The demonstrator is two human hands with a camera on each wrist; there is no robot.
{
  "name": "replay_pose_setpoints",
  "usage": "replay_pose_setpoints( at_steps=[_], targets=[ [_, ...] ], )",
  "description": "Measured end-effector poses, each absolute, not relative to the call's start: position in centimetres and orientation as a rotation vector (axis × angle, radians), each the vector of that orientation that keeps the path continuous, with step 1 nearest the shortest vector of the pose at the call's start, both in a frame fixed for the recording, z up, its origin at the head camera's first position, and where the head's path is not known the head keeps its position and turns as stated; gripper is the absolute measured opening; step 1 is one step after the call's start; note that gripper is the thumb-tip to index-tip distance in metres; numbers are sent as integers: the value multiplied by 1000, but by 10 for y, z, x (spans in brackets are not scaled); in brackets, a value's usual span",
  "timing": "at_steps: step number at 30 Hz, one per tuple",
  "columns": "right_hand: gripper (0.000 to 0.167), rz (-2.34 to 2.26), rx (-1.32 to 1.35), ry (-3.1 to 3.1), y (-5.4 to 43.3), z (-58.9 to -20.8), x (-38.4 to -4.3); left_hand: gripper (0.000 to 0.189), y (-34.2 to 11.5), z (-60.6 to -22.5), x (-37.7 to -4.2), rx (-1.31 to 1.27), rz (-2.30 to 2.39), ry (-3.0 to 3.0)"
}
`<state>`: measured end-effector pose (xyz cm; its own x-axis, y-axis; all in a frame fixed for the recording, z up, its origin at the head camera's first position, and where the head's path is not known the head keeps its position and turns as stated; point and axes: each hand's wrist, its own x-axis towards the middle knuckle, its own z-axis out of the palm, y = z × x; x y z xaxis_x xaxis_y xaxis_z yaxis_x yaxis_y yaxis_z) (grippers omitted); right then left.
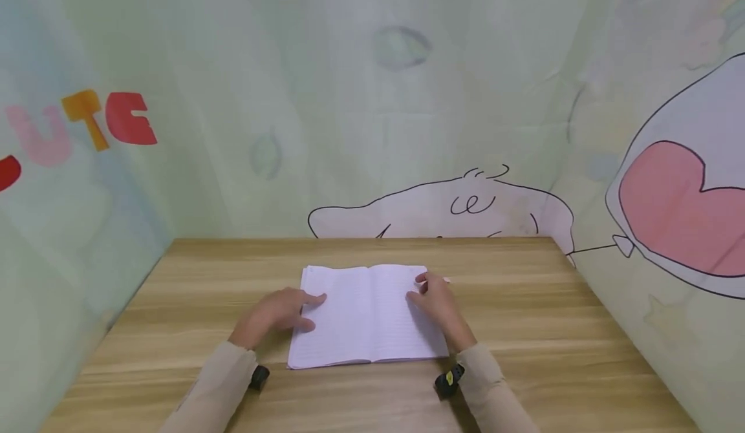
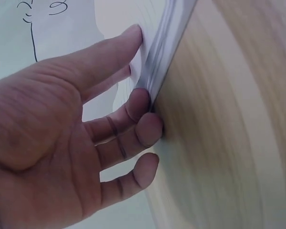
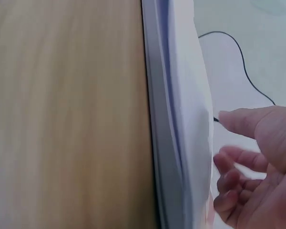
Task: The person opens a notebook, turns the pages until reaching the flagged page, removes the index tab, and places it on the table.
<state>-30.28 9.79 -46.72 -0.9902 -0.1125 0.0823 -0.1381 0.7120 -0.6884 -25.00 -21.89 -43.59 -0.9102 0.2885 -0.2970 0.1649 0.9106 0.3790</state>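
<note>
An open notebook (image 1: 349,316) with white lined pages lies flat on the wooden table. My left hand (image 1: 279,310) is at its left edge, with the thumb (image 2: 131,40) over the page and other fingertips (image 2: 148,129) against the edge of the pages; its fingers are spread and relaxed. Over the right page is my right hand (image 1: 436,300), its fingers loosely bent. In the right wrist view nothing shows between that thumb and those fingers. A small whitish thing (image 1: 447,280) pokes out beside the right hand; most of it is hidden, so its kind is unclear.
The wooden table (image 1: 506,316) extends around the notebook. Behind it hangs a pale green backdrop (image 1: 233,97) with cartoon drawings, and more of it stands at both sides. Each wrist wears a black device; one (image 1: 448,381) is near the notebook's lower right corner.
</note>
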Motion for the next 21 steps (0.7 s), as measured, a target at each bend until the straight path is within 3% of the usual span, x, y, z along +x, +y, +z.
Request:
replay_pose_setpoints(
  at_steps=[11, 21],
  targets=[
    [71, 969, 111, -3061, 108, -465, -295, 60, -219, -434, -243, 323, 503, 2750],
    [73, 1050, 54, -3072, 106, -459, -296, 61, -219, -435, -245, 325, 492, 2766]
  ],
)
